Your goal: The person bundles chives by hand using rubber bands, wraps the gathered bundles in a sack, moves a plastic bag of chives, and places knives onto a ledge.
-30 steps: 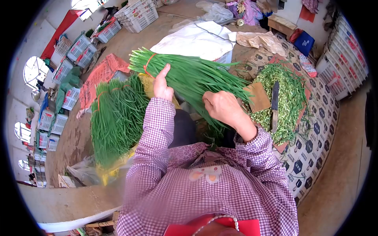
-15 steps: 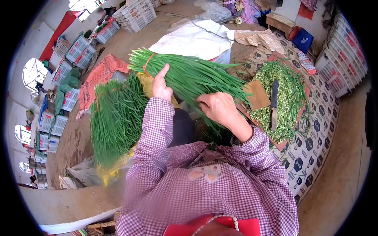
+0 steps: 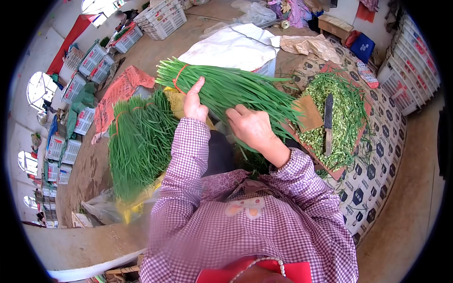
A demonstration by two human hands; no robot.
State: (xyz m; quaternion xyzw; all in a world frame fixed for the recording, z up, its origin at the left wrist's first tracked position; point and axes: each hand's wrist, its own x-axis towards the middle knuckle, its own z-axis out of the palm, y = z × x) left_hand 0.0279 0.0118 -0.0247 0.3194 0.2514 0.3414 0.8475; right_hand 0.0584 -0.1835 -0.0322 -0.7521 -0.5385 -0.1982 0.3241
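My left hand (image 3: 194, 101) holds a large bunch of long green stalks (image 3: 236, 85) near its banded end, thumb on top and the other fingers hidden beneath. A red band (image 3: 179, 78) circles the bunch at the left. My right hand (image 3: 252, 126) is closed at the bunch's lower edge, its fingertips pinched against the leaves; whether they grip a leaf is too small to tell. More banded green bunches (image 3: 141, 137) lie to the left. On the right, a knife (image 3: 328, 123) rests on a pile of cut stalk pieces (image 3: 314, 141), beside a brown card (image 3: 309, 113).
A white sheet (image 3: 231, 49) covers a crate beyond the bunch. Stacked white crates (image 3: 408, 70) stand at the right, and more crates (image 3: 163, 21) at the back left. A wooden stool (image 3: 336, 26) is at the back right. Patterned sheeting (image 3: 373, 174) lies under the cut pieces.
My right hand has moved left along the lower edge of the bunch, towards my left hand. My left hand keeps its hold, and the bunch has barely moved.
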